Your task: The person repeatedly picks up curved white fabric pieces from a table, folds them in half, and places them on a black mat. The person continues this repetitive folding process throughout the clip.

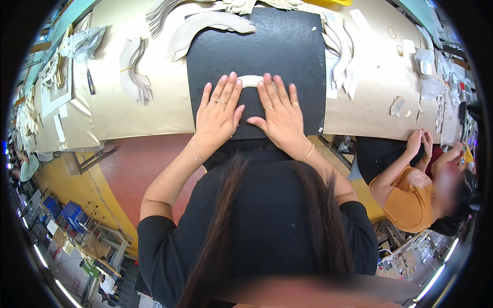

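left hand (218,117) and right hand (280,113), fingers slightly spread, cover white arched strip (250,80) ends on black rectangular mat (287,46); seemingly mid-piece, banded off-white curved bundle (132,77) apparently left.

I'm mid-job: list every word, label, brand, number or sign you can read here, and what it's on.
None can be read.
White curved piece between the left hand and right hand: no lettering I can make out.
Black mat: its small white marks are too small to read.
White sheet under the strips at right: any print is too faint.
Background: too small and blurred.
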`<state>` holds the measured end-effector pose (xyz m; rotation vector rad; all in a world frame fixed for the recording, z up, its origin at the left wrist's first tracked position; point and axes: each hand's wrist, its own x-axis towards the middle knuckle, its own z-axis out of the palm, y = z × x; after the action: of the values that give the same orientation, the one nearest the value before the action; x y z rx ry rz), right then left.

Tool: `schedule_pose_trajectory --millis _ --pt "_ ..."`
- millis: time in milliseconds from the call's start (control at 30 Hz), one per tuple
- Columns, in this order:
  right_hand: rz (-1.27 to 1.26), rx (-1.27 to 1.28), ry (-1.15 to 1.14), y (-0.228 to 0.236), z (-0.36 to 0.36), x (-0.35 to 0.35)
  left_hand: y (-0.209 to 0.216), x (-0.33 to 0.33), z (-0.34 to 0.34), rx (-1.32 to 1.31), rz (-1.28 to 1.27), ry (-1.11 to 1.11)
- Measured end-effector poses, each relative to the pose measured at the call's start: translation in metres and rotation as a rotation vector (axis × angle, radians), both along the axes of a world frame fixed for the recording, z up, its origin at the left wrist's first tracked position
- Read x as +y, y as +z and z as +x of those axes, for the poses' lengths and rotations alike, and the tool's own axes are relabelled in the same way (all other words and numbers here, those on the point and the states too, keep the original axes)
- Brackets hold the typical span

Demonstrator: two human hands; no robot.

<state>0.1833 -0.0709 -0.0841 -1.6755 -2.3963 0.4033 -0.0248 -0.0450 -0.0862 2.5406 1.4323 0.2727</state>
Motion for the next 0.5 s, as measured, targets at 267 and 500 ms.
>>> schedule_pose_trajectory --millis 267,500 --pt "-0.158 -0.204 -0.229 0.024 0.047 -0.044 0.009 0.005 0.001 -0.132 -0.016 -0.003" --pt "0.122 0.251 -0.249 0.033 0.028 0.010 0.019 0.016 0.006 -0.260 0.029 0.222"
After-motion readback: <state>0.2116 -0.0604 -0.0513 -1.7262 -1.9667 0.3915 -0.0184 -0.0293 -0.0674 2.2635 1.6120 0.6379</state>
